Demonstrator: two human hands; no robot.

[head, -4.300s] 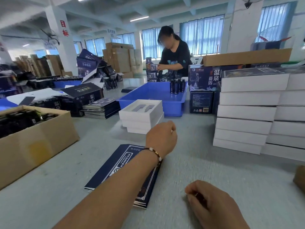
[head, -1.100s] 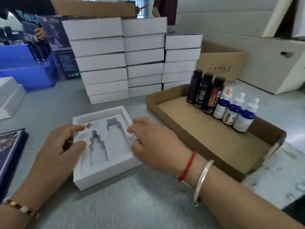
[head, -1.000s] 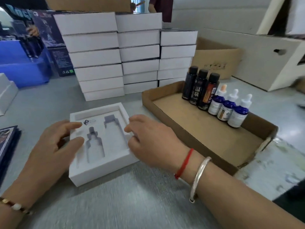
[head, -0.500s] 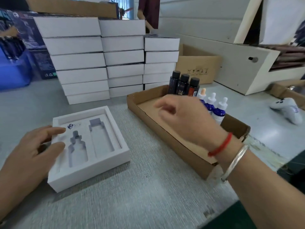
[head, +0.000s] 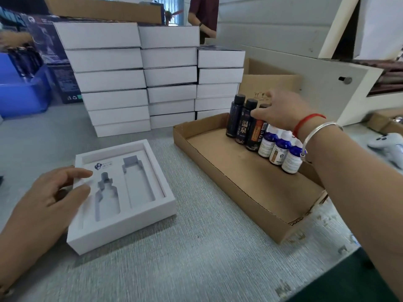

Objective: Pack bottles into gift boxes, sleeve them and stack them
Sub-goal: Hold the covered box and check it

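Now the left hand (head: 46,199) rests on the left rim of an open white gift box (head: 122,192) lying flat on the grey table (head: 196,258), its thumb and forefinger laid loosely over the edge onto the white insert, fingers relaxed rather than gripping. That insert has two bottle-shaped cut-outs side by side, both with nothing in them: a smaller dropper shape on the left and a taller straight shape on the right. Right of the box sits a shallow cardboard tray (head: 239,188), set at an angle, with six bottles standing along its far wall. Three dark bottles (head: 244,123) with black caps stand at the far end of the row, and three blue dropper bottles (head: 279,152) with white labels stand nearer. The right hand (head: 281,110) reaches over the tray to the third dark bottle, the one with an orange label; its thumb lies against the bottle's upper side and the fingers curve over the cap, closing on it, while the bottle is upright in the row. A red cord and a silver bangle (head: 320,132) circle that wrist. Behind the box rise three stacks of closed white boxes (head: 139,77). A blue bin (head: 24,92) stands at far left, and a white game controller (head: 390,144) lies at the right edge.
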